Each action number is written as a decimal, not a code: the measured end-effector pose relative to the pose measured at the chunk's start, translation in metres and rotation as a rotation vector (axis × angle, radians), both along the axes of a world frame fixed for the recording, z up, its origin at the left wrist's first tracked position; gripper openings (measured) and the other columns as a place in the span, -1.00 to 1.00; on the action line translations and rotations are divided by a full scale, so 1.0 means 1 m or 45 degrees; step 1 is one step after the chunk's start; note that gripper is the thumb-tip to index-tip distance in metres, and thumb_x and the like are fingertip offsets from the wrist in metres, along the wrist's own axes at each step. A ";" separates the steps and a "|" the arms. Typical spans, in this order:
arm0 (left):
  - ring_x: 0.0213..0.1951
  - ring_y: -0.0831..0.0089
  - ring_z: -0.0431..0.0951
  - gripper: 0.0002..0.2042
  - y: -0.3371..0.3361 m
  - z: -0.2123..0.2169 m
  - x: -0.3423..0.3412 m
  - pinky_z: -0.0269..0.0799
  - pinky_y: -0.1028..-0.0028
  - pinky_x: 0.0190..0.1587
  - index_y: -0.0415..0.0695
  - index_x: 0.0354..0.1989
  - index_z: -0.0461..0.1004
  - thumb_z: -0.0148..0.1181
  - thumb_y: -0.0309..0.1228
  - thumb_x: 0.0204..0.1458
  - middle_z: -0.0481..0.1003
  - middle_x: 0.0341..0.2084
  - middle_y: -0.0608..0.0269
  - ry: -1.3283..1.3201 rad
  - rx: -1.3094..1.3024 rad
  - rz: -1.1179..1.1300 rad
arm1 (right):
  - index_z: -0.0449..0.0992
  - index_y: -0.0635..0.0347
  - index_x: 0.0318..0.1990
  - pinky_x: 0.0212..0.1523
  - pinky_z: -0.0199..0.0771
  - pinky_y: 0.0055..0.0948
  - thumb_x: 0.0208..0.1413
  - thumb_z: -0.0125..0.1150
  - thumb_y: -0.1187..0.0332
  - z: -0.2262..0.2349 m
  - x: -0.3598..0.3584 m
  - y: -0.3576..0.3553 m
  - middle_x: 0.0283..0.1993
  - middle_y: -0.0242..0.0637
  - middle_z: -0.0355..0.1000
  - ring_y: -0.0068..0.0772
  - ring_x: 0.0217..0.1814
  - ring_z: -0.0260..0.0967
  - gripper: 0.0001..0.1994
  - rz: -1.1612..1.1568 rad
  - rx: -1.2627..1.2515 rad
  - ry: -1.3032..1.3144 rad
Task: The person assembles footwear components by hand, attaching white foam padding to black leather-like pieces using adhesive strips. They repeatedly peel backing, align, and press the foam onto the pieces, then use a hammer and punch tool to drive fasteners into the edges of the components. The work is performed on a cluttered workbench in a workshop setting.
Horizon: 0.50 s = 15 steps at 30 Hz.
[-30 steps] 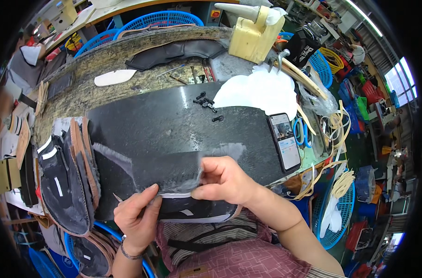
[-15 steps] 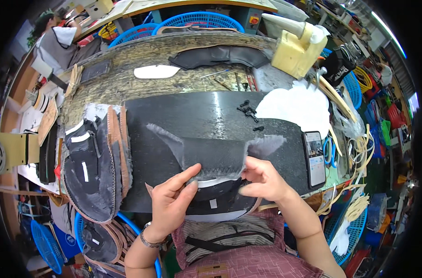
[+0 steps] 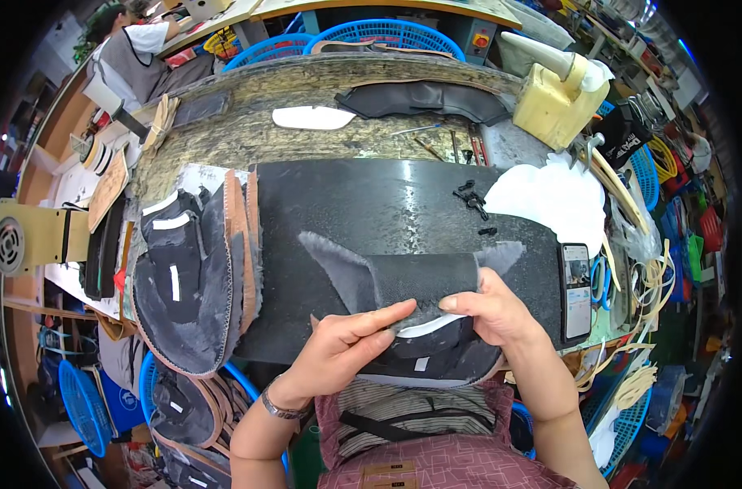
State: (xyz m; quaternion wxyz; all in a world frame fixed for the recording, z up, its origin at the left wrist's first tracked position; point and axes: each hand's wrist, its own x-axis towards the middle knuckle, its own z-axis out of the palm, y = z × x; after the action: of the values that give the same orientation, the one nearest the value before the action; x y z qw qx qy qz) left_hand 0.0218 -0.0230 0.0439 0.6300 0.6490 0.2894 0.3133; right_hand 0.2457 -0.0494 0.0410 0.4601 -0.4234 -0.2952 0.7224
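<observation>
Dark surface [image 3: 403,204] spreads beyond both hands. Stack of dark shoe uppers [image 3: 188,277] lies left of the left hand, well apart. Dark fabric piece [image 3: 412,285] sits between the hands, folded over a white-lined upper [image 3: 436,354]. Left hand [image 3: 342,346], fingers extended, presses flat on its near edge. Right hand [image 3: 489,310] pinches the right end, thumb on top. Phone [image 3: 576,289] just right of the right hand. Small black clips [image 3: 473,200] beyond it.
</observation>
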 end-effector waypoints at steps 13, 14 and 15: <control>-0.28 0.49 0.55 -0.74 0.036 -0.038 0.016 0.45 0.50 -0.24 -0.32 -0.14 0.43 0.14 -0.52 -0.04 0.54 -0.37 0.04 0.296 0.133 0.318 | 0.49 0.23 -0.19 -0.17 0.43 -0.37 -0.21 0.21 0.45 -0.033 0.005 0.016 -0.23 -0.23 0.43 -0.23 -0.21 0.40 -0.68 -0.049 1.265 -1.393; -0.31 0.61 0.51 -0.72 0.042 -0.040 0.010 0.44 0.55 -0.25 -0.34 -0.12 0.42 0.15 -0.49 -0.02 0.55 -0.36 0.11 0.182 -0.092 0.150 | 0.49 0.25 -0.24 -0.28 0.46 -0.46 -0.21 0.14 0.47 -0.030 0.008 0.029 -0.29 -0.26 0.41 -0.32 -0.29 0.39 -0.72 0.052 1.862 -1.955; -0.35 0.59 0.52 -0.74 0.039 -0.037 0.012 0.45 0.56 -0.29 -0.32 -0.15 0.44 0.17 -0.47 -0.03 0.54 -0.36 0.12 0.037 -0.234 0.163 | 0.47 0.25 -0.32 -0.42 0.45 -0.51 -0.30 0.15 0.44 -0.033 0.007 0.034 -0.40 -0.34 0.35 -0.41 -0.43 0.35 -0.73 -0.063 1.962 -1.968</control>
State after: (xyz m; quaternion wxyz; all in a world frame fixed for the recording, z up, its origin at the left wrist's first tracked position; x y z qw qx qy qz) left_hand 0.0334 0.0163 0.0068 0.6615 0.5731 0.3667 0.3155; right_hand 0.2527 -0.0156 0.0085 0.3063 -0.3669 -0.8691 -0.1272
